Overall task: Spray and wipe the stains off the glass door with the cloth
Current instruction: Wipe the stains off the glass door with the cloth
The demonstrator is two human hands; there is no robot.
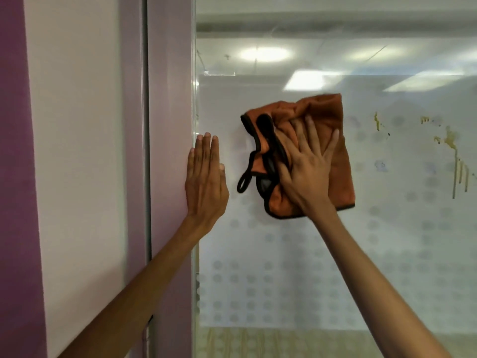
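The glass door [284, 254] fills the right half of the view, with a frosted dot pattern on its lower part. My right hand [307, 166] presses an orange cloth [338, 151] with black trim flat against the glass, fingers spread over it. Yellow-brown stains [451, 140] with drip lines mark the glass to the right of the cloth, apart from it. My left hand [205, 177] lies flat and empty on the pink door frame [170, 125] at the glass edge. No spray bottle is in view.
A pink and purple wall [77, 151] takes up the left side, with a dark vertical gap [147, 151] beside the frame. Ceiling lights [263, 53] reflect in the upper glass. A wooden floor strip [284, 342] shows through the bottom of the glass.
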